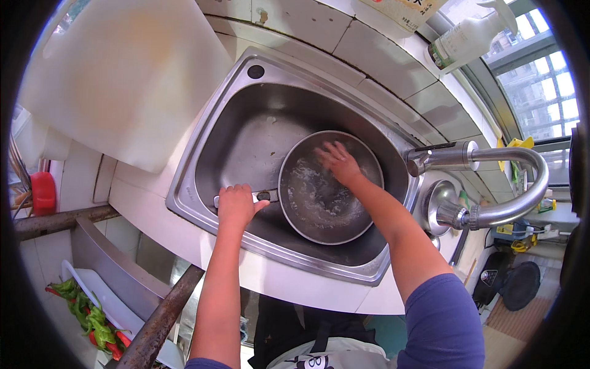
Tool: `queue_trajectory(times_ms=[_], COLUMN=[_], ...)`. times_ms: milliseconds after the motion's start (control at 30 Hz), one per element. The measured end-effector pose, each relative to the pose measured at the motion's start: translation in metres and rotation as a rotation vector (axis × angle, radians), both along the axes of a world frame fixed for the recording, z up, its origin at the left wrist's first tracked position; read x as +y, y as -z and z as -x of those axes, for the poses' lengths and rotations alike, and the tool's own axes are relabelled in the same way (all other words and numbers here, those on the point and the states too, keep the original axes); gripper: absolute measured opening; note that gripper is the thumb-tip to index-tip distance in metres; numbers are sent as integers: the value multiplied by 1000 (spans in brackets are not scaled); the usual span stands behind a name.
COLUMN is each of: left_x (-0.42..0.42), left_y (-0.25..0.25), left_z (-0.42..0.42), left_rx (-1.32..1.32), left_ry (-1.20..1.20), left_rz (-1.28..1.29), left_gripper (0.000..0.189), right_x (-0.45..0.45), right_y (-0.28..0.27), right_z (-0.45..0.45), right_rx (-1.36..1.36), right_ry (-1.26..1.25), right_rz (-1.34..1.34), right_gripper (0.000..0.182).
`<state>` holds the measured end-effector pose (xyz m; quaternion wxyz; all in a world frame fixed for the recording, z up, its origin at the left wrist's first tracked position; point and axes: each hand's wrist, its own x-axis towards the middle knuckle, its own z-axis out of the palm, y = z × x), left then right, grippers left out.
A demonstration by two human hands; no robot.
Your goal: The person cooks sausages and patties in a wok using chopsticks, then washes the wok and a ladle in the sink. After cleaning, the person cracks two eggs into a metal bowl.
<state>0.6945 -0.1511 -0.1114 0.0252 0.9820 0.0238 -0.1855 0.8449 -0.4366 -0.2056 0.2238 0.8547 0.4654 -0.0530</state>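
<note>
A dark frying pan with water in it rests in the stainless steel sink. My left hand is closed around the pan's handle, over the near left part of the basin. Inside the pan, over its far side, is my right hand, fingers spread and blurred. Below it the water looks stirred and bears whitish foam or ripples. Nothing shows in the right hand, though the blur hides whether the fingertips touch the pan's bottom.
A steel faucet arches at the right of the sink. At the far left stands a large whitish translucent board or sheet. Green and red peppers lie by a white tray at lower left. A spray bottle stands on the window ledge.
</note>
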Motion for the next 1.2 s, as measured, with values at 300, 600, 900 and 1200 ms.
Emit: queue_trajectory(times_ms=[300,600,900,1200], left_x=[2,0,1,0], left_y=[7,11,14,13], left_z=[0,0,3,1], left_rx=[16,32,-8,-3], left_ry=[-17,-30,-22,-33], left_rz=[24,22,-8,9], left_gripper=[62,63,58,60], right_x=[-80,36,25,4], right_y=[-30,-2,36,37], right_z=[49,164,60,160], right_rx=[-28,1184,414,776], right_ry=[328,729,921,779], right_rz=[157,-612,-484,-191], right_gripper=[46,54,67,74])
